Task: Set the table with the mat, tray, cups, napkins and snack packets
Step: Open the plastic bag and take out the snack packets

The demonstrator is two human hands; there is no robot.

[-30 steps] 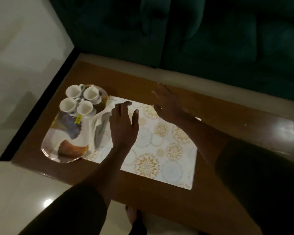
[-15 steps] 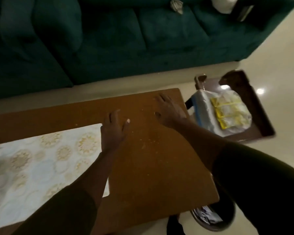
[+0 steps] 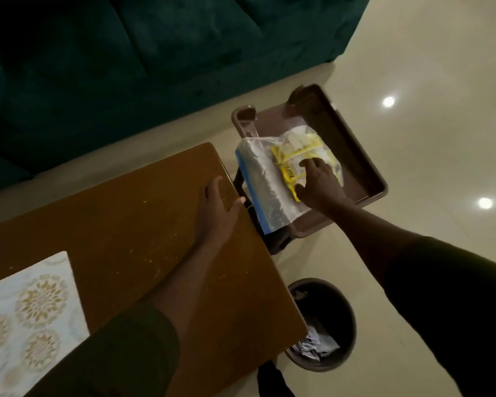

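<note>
A clear zip bag (image 3: 265,181) with a blue seal strip holds yellow snack packets (image 3: 294,151). It lies on a brown plastic stool (image 3: 352,144) right of the table. My right hand (image 3: 317,181) rests on top of the bag with fingers spread over the packets; no closed grip shows. My left hand (image 3: 216,210) lies flat and open on the table's right end. The patterned mat (image 3: 26,316) covers the table's near left part. The tray and cups are out of view.
The brown wooden table (image 3: 132,230) ends just left of the stool. A dark bin (image 3: 324,325) with crumpled plastic inside stands on the tiled floor near the table corner. A dark green sofa (image 3: 126,67) runs along the far side.
My view has swung right, away from the tray and cups. My right hand left the table and reached onto the snack bag on the stool. My left hand slid to the table's right edge.
</note>
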